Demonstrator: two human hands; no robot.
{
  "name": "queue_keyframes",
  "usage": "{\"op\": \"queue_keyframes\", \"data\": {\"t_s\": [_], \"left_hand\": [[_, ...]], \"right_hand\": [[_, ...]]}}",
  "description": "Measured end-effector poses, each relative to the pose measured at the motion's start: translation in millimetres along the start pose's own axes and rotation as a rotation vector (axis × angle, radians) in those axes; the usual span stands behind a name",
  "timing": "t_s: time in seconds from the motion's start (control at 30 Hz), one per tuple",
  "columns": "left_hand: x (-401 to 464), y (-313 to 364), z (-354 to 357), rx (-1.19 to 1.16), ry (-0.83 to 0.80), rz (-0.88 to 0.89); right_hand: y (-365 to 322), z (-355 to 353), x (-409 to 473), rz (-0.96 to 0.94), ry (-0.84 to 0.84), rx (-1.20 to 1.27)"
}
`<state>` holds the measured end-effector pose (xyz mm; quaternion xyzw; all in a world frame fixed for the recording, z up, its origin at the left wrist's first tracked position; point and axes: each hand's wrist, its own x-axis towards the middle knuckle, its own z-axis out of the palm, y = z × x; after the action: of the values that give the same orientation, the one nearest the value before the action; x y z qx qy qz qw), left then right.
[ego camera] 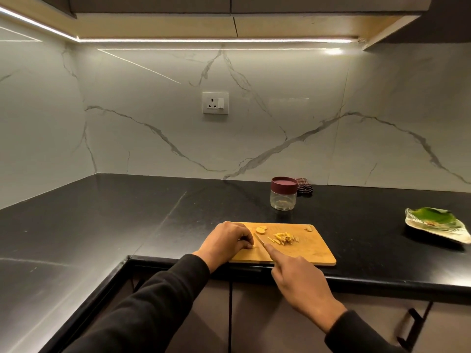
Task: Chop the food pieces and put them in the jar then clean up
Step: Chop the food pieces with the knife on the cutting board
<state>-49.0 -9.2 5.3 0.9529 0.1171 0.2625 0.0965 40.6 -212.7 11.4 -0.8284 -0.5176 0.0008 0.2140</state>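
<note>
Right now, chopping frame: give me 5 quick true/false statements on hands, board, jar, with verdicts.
1. The jar has its lid on. True.
2. The right hand holds a knife with the forefinger laid along it. True.
3. The left hand is lifting the jar. False: it presses a food piece on the cutting board.
4. The chopped strips lie in the leaf-shaped dish. False: they lie in a pile on the cutting board.
5. The jar stands on the cutting board. False: it stands on the black counter behind the board, beside a checked cloth.
</note>
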Motion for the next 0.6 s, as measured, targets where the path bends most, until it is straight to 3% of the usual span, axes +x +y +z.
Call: {"op": "queue_keyframes", "data": {"t_s": [0.6], "left_hand": [[0,2,0,0.010,0.002,-0.015]], "right_hand": [[-6,12,21,-0.026,-0.054,-0.009]]}}
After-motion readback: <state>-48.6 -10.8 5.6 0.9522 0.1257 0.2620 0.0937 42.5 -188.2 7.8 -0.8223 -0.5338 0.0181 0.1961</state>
